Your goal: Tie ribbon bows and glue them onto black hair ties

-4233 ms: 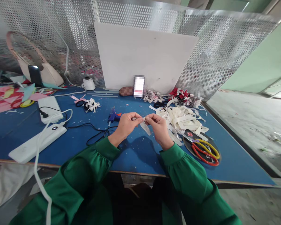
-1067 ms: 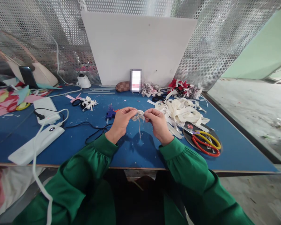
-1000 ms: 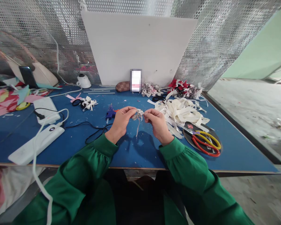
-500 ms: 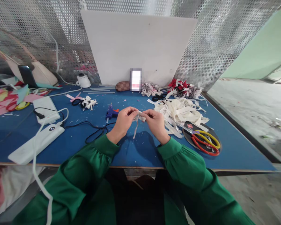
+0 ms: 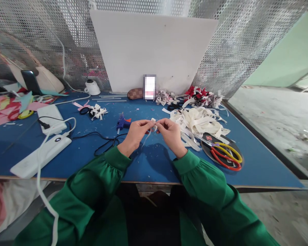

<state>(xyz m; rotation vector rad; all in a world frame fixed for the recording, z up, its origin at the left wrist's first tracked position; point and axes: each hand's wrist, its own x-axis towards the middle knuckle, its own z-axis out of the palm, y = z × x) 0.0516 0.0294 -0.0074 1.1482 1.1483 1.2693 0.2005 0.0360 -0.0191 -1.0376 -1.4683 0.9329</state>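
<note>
Between my two hands, above the middle of the blue table, is a small piece of white ribbon [image 5: 153,120] with a thin tail hanging down to the left. My left hand [image 5: 137,133] pinches it between thumb and fingers. From the other side, my right hand [image 5: 168,132] pinches it too, and the fingertips of both hands nearly meet. The fingers partly hide the ribbon's shape. Just left of my left hand lies a blue glue gun [image 5: 122,123]. A loose pile of white ribbon strips [image 5: 200,119] spreads to the right of my right hand.
Scissors with red and yellow handles [image 5: 227,155] rest on a dark round plate at right. A white power strip [image 5: 41,157] and black cable [image 5: 105,138] lie left. Finished-looking white bows [image 5: 99,111], a phone [image 5: 149,88] and a checked pouch [image 5: 135,93] stand farther back.
The ribbon has been turned between my fingertips, so its folded part now points up. Its tail has swung to the left. Both hands stay in nearly the same place.
</note>
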